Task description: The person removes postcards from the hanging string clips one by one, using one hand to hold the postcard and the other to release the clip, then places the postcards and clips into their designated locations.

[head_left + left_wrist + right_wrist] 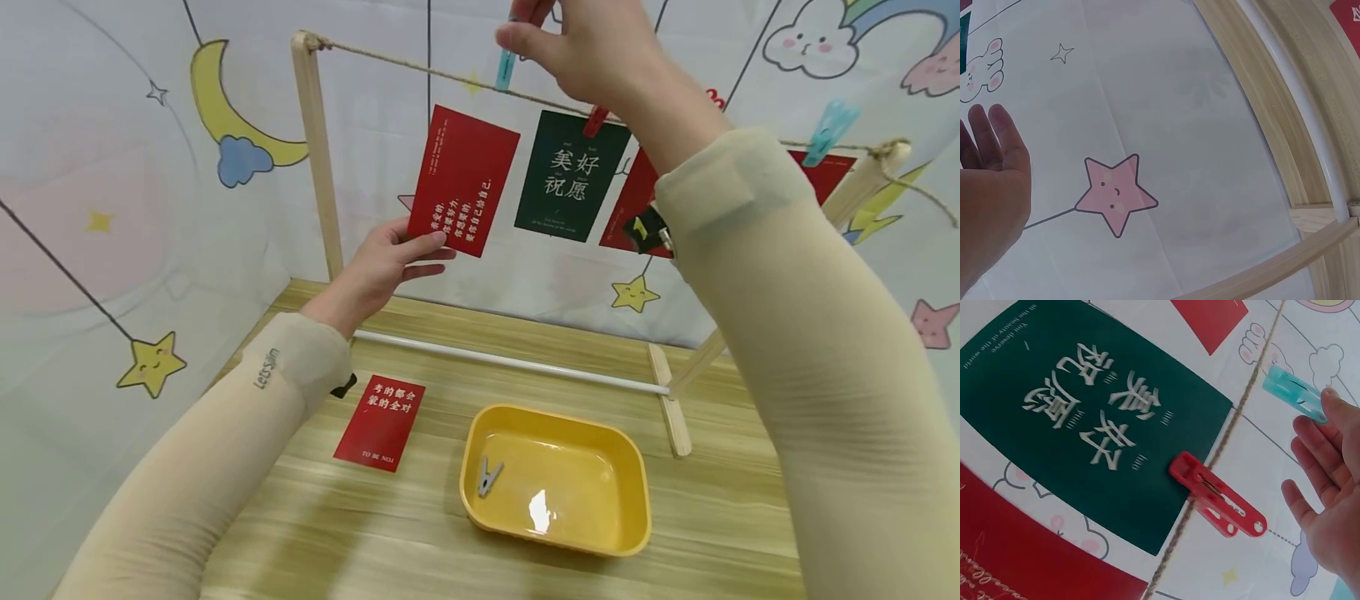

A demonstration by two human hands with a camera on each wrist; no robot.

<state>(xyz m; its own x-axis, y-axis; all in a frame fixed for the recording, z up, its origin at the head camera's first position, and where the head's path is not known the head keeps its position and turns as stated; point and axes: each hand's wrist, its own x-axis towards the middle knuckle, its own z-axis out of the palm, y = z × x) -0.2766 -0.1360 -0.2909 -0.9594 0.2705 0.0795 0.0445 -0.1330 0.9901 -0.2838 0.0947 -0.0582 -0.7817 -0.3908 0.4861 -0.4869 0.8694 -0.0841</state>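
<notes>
My left hand [378, 265] holds a red card [465, 179] with white lettering by its lower left corner, just below the rope [408, 62]. In the left wrist view some fingers [1004, 131] show at the left edge, but that card's held corner is hidden. My right hand [600, 54] pinches a light blue clothespin [506, 71] at the rope, above the red card. The right wrist view shows this clothespin [1294, 392] between thumb and fingers. Beside it a green card [572, 175] hangs from the rope by a red clothespin [1216, 490].
More red cards [633, 200] hang further right, one under another light blue clothespin [832, 133]. Wooden posts [318, 158] carry the rope, with a white rod [510, 360] low between them. On the table lie a red card [381, 425] and a yellow tray [555, 542] holding a grey clothespin [489, 477].
</notes>
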